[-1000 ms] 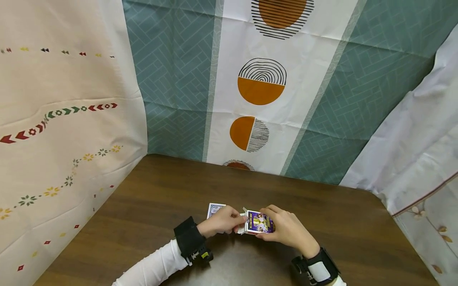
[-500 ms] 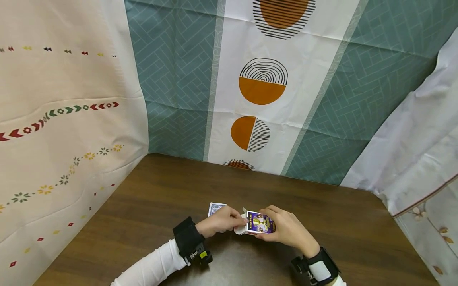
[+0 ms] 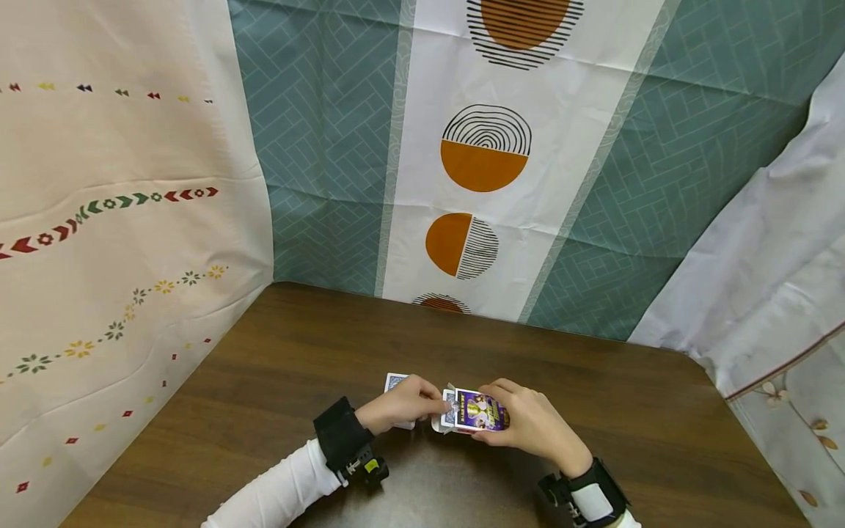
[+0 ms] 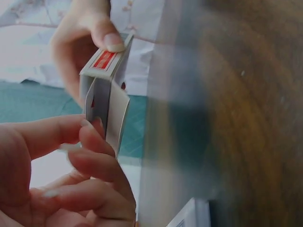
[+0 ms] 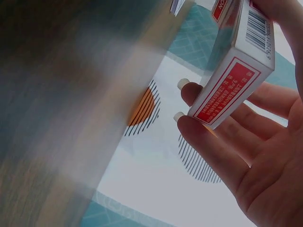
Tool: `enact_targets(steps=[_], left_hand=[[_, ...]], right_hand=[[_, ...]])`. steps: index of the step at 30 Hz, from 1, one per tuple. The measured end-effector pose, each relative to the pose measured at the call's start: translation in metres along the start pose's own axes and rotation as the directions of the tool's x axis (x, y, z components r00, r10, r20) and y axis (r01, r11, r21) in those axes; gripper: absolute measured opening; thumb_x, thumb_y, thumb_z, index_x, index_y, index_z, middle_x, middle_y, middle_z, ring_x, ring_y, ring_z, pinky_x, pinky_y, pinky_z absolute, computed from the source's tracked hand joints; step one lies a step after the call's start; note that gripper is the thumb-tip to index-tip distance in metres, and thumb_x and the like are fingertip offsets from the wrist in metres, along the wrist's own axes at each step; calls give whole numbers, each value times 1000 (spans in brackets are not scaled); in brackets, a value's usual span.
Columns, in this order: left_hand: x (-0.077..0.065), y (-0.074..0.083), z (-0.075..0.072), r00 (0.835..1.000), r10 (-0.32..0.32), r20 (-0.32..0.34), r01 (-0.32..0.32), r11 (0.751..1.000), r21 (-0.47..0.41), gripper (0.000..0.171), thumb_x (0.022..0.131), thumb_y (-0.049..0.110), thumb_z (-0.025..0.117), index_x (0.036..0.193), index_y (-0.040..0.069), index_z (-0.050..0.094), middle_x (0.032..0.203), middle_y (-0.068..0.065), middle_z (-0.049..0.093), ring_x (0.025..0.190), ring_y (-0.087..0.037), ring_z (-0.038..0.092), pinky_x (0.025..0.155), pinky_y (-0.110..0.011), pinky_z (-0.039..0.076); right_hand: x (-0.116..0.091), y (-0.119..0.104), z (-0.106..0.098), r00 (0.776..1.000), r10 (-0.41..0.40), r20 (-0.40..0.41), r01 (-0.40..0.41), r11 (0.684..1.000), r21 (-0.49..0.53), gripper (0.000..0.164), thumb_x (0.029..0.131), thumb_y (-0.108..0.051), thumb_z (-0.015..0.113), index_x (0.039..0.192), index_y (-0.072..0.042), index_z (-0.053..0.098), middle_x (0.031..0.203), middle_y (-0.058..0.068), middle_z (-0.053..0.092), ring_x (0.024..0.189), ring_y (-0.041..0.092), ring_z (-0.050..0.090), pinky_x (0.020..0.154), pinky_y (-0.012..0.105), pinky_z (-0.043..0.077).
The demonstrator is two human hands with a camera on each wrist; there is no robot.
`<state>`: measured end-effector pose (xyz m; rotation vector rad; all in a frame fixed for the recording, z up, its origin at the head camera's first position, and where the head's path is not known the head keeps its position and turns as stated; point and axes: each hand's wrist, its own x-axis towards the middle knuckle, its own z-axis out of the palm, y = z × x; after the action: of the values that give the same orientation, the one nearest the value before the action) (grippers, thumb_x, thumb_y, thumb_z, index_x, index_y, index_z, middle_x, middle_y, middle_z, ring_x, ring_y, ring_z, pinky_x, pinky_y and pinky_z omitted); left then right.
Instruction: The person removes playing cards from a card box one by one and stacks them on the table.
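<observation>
My right hand [image 3: 528, 418] grips a purple-fronted playing card box [image 3: 480, 411] around its far end, thumb and fingers on opposite edges. In the right wrist view the box [image 5: 241, 71] shows red-and-white sides and a barcode. Its flap end is open and faces my left hand [image 3: 405, 405]. Blue-backed playing cards [image 3: 448, 408] stick partly out of that end, and my left thumb and index finger pinch them. The left wrist view shows the fingertips at the cards between the white flaps [image 4: 118, 113]. A separate stack of blue-backed cards [image 3: 394, 381] lies on the table, partly hidden beneath my left hand.
The brown wooden table [image 3: 330, 337] extends around both hands. A teal and white patterned cloth [image 3: 330, 147] hangs behind its back edge. Pale cloths hang at the left [image 3: 132, 242] and right [image 3: 759, 293] sides.
My left hand has shifted slightly left, and blue-backed cards now show out of the box's open end. The right hand and the box have stayed nearly in place.
</observation>
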<state>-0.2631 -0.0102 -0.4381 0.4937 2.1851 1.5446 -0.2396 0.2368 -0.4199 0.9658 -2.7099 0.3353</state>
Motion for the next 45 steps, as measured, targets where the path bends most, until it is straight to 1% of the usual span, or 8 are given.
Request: enact_targets(steps=[4,10,18,25,29,36,41,45], left_hand=[[-1,3,-10,1000,-4,8,4,1000,-25,20,93,17,63,87,-1,68,66,-1,56,58,-12,51,52,-23,36],[-3,9,-24,995,-41,86,55,985,-165,14,98,10,53,99,-4,55,79,-14,69,60,-12,67,58,-22,53],[-5,9,-35,996,-19,85,34,983,-182,18,97,2,49,111,-8,53,87,-13,66,68,-15,69,66,-24,51],[-6,7,-43,997,21,70,-9,985,-172,29,92,-3,53,120,-11,54,91,-15,69,72,-18,68,81,-36,56],[-7,6,-48,1000,12,28,-7,989,-148,32,92,-3,55,122,-13,57,91,-15,70,71,-16,67,82,-38,56],[-6,5,-58,995,-4,-104,0,1000,-31,29,91,-1,59,117,-12,62,91,-14,69,65,-11,61,73,-35,56],[-3,0,-70,978,-14,-207,6,999,-40,22,89,3,66,106,-11,65,89,-14,71,67,-11,62,77,-38,56],[0,-7,-81,972,-20,-234,8,999,-54,21,89,6,66,104,-8,68,92,-11,69,75,-14,63,83,-40,55]], right_hand=[[0,5,-2,1000,7,-19,-7,1000,-6,60,69,-53,81,112,-13,66,103,-5,65,76,2,55,63,19,48],[0,10,-4,999,21,-47,-22,1000,-10,61,68,-53,82,111,-13,66,102,-5,65,75,3,55,62,19,47],[-1,11,-3,998,44,-35,-44,999,-14,60,69,-51,82,112,-12,67,103,-4,66,75,4,54,61,19,46],[0,10,-3,998,58,-32,-59,998,-9,61,68,-51,83,113,-12,67,104,-2,66,75,5,55,61,20,48],[0,10,-2,998,50,-46,-50,999,-7,62,68,-51,83,113,-13,67,103,-2,66,74,5,55,61,19,47],[-1,11,-2,998,28,-60,-28,1000,-6,60,69,-53,81,111,-12,67,102,-4,66,74,4,54,61,19,45],[-1,11,-2,998,42,-47,-42,999,-5,61,71,-56,79,112,-12,67,102,-3,66,74,3,54,61,18,45],[-2,12,-1,998,49,-37,-49,999,-6,62,72,-59,77,112,-12,67,102,-3,66,74,3,54,60,18,45]])
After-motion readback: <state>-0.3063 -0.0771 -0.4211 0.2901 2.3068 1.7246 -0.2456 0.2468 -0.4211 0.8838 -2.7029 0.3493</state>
